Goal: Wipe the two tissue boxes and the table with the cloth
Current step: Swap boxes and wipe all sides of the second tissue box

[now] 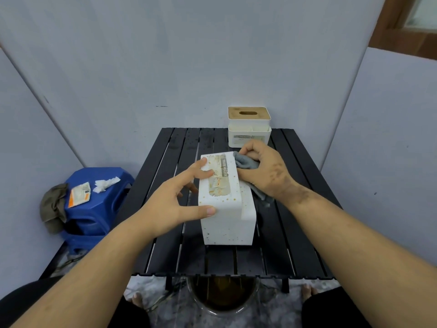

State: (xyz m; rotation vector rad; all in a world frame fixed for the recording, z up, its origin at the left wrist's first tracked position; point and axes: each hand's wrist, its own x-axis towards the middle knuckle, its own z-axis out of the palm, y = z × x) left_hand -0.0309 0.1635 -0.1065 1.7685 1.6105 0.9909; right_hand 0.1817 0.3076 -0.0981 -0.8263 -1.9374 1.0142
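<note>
Table [163, 245], black and slatted, carries both boxes. The speckled white tissue box [227, 209] stands at its centre; the wooden-lidded tissue box [249, 129] sits at the far edge. Left hand [175, 202] steadies the speckled box, thumb and fingers curled round its left side. Right hand [264, 171] grips the grey cloth [246, 163] against the box's far right top.
</note>
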